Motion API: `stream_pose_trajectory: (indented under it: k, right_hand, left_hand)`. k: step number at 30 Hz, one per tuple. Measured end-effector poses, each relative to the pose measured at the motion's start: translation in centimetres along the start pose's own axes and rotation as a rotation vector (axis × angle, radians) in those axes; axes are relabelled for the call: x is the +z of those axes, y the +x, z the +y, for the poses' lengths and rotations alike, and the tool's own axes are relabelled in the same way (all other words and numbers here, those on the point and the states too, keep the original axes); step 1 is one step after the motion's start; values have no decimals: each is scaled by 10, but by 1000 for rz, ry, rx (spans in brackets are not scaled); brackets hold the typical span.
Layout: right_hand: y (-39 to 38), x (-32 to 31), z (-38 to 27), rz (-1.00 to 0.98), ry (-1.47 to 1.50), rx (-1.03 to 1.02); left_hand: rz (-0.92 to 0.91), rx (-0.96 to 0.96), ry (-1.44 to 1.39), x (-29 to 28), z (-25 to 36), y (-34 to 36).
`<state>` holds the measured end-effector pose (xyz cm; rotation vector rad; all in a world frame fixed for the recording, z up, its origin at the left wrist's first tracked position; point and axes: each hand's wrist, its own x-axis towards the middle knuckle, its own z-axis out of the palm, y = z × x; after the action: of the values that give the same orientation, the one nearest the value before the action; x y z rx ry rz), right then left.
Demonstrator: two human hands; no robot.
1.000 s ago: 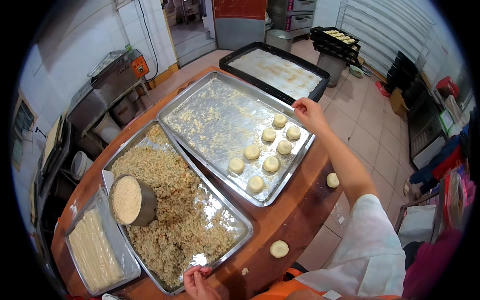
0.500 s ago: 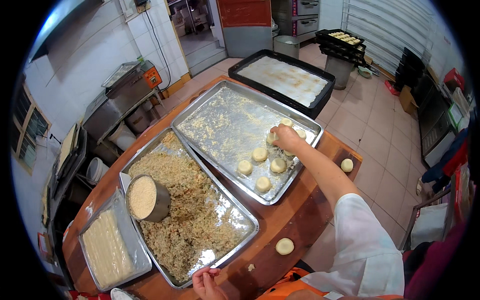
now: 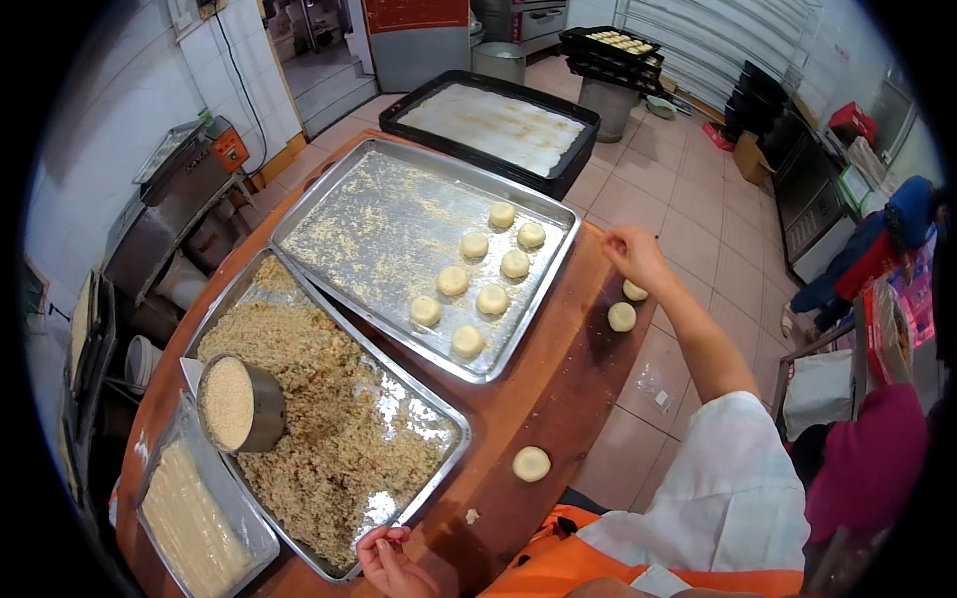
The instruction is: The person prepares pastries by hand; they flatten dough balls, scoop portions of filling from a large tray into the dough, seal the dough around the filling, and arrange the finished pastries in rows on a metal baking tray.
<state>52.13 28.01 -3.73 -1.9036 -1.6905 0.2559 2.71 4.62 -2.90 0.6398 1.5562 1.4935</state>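
The right hand (image 3: 638,259), fingers bent, is just beside 2 round dough cakes (image 3: 622,317); 8 more lie leftward on a metal tray (image 3: 389,234). The left hand (image 3: 396,566) curls well apart. Cannot tell whether either pinches anything.

Eight pale, flattened dough rounds (image 3: 492,299) clustered centrally, two close together at three o'clock, one at five o'clock

Reddish-brown table (image 3: 553,404); on it: silver tray (image 3: 371,231); crumbly-mix tray (image 3: 466,439); pale-strip tray (image 3: 272,543); three loose dough rounds (image 3: 531,463); small crumb (image 3: 473,516)
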Motion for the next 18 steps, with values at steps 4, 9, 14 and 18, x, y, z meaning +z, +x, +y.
stream_pose_trajectory:
  k: [4, 9, 14, 18]
  right_hand:
    - [-67, -3, -10, -198, -240, -167]
    - [-117, 27, 9, -109, -263, -187]
    - [-102, 18, -36, -135, -152, -193]
    - [-51, 41, -120, -179, 233, -313]
  left_hand:
    - [17, 21, -18, 7, 2, -10]
    - [-75, 131, -189, -4, -14, -7]
    - [-70, 144, -205, -15, -16, -11]
    - [-55, 114, -229, -22, -19, -9]
